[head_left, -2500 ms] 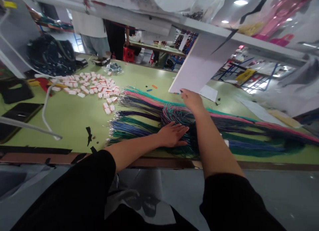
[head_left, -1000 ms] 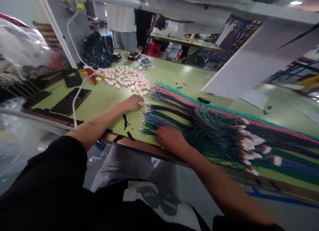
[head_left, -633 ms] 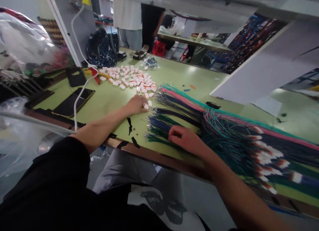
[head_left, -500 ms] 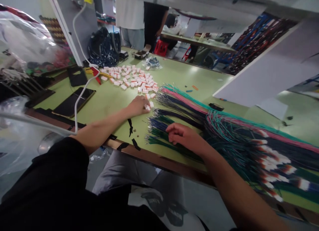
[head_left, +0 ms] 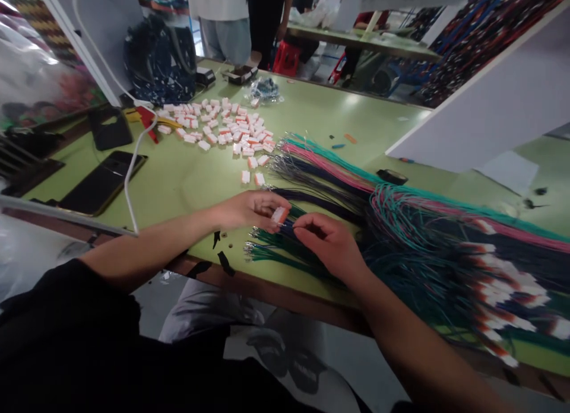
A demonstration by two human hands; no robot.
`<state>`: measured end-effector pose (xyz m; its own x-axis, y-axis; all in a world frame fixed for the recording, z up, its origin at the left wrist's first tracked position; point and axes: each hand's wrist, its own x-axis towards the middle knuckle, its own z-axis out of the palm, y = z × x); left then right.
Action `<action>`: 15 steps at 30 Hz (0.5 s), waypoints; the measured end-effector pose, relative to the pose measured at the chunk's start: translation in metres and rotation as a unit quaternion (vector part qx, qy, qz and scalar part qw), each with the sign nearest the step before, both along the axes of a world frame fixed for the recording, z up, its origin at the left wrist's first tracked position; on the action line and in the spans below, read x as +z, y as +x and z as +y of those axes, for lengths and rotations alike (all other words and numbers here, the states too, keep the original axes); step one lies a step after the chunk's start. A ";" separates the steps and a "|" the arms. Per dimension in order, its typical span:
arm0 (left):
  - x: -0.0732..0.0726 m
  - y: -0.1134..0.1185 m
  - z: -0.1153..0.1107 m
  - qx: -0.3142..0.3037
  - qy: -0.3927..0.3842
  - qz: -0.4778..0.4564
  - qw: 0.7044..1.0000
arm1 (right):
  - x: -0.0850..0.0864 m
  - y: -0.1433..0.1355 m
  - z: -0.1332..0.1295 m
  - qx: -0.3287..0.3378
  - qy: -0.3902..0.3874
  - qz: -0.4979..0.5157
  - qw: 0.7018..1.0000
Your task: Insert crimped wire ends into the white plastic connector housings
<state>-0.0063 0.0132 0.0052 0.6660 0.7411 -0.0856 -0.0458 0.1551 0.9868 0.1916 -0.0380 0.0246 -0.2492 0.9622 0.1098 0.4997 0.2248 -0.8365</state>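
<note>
While my left hand [head_left: 249, 210] pinches one small white-and-orange connector [head_left: 280, 215] between thumb and fingertips, my right hand [head_left: 327, 244] is curled nearly closed at its three o'clock side, thumb and forefinger pressed together on what looks like a thin wire end; the wire itself is too fine for me to make out for certain. The connector sits above the near edge of the green table [head_left: 187, 175], just over the tips of the loose wires [head_left: 276, 247], and the two hands nearly touch.

As I judge it, the job is well under way but far from over. At four o'clock from my hands a good many wires already carry white-and-orange ends [head_left: 503, 288], a fitted batch. At eleven o'clock the pile of loose connectors [head_left: 222, 128] is still large, with two strays [head_left: 252, 177] lying closer, and the fanned bundle of pink, teal, blue and green wires shows many bare tips. The piece I hold seems not yet seated on a wire.

The connector's long axis runs roughly from nine to three o'clock, tilted a little, its orange end toward my right fingers. The wires lie along the same line, bare tips pointing to nine o'clock.

A dark phone [head_left: 100, 184] lies at nine o'clock, well apart.
</note>
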 end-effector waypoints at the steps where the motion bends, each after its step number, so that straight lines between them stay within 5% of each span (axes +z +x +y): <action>1: -0.001 0.001 -0.001 0.001 -0.012 -0.006 1.000 | 0.001 0.000 -0.001 -0.002 0.008 -0.006 1.000; 15: -0.004 0.002 -0.004 0.014 -0.016 -0.025 0.999 | -0.001 -0.002 -0.009 -0.048 0.107 -0.112 0.987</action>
<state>-0.0041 0.0095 0.0010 0.6485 0.7573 -0.0769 -0.0989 0.1840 0.9779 0.1901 -0.0470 0.0235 -0.1992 0.9435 0.2648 0.6939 0.3266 -0.6417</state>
